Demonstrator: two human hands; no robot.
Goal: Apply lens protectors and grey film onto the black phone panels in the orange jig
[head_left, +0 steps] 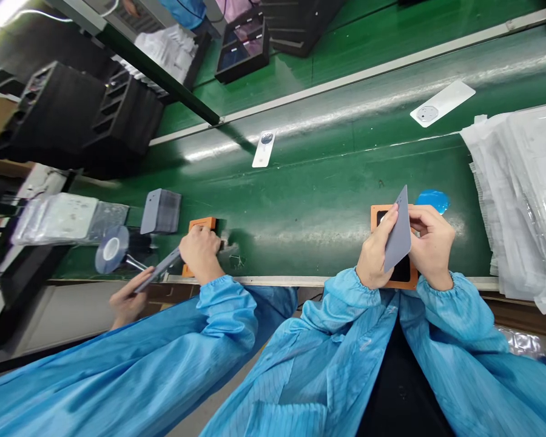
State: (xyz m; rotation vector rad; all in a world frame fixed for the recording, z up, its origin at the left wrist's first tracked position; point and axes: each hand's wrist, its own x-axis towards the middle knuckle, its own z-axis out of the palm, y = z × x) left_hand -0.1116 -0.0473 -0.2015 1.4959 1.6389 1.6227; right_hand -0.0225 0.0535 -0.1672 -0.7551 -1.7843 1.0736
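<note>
green surface | left hand holds grey panel | right hand alongside

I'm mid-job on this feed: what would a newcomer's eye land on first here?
Probably the grey panel, held tilted in the left hand above an orange frame, with the right hand beside it. Next, the bright blue round piece just beyond the right hand, vivid even on the green bench. Then the big pile of whitish translucent sheets at the right edge of the view.
</note>
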